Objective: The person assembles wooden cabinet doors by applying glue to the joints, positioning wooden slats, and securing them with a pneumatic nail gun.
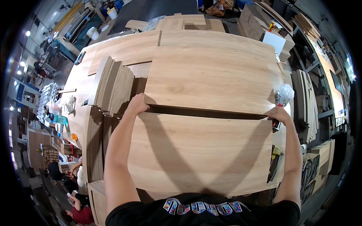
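Note:
Two wide light wood-grain panels lie before me, with a narrow dark gap between them. My left hand (138, 104) is closed at the near left corner of the far panel (211, 69), its fingers partly hidden. At that panel's near right corner my right hand (279, 114) is closed too, the fingertips curling out of sight by the edge. The near panel (203, 150) lies between my forearms, under their shadows. Beyond my right hand is a clear plastic bag (284, 93) around something.
Left of the panels stand stacked boards (113, 84). A yellow-green tool (276, 151) lies by the near panel's right edge. More upright boards (304, 105) lean at the right. A blue bottle (59, 119) stands at far left; people (81, 207) sit at lower left.

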Available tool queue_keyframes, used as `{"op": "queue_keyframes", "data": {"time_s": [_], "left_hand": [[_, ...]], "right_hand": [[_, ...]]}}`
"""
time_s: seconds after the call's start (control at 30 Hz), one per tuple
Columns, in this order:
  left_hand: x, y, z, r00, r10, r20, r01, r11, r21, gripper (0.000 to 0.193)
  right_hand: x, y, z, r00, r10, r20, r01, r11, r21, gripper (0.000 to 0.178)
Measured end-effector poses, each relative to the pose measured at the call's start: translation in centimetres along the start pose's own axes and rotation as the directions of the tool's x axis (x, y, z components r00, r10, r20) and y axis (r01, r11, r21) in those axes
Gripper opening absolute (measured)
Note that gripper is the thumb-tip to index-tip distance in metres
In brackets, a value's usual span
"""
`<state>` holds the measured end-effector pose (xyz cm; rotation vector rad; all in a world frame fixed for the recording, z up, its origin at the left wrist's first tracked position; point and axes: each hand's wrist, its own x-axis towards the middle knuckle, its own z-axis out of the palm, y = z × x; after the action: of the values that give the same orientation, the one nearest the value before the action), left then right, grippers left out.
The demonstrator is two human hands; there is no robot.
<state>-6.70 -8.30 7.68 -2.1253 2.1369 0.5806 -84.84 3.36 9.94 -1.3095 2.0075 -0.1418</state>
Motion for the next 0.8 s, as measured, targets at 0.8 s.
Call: {"op": "queue_keyframes", "data": {"time_s": [0.8], "left_hand": [[-0.4,-0.3,0.8,0.991,0.056,-0.118,-0.065,0.995,-0.072,0.049]], "right_hand": [[2.3,4.3,2.6,0.92,-0.251,-0.302,0.181,0.954,-0.24,0.048]]}}
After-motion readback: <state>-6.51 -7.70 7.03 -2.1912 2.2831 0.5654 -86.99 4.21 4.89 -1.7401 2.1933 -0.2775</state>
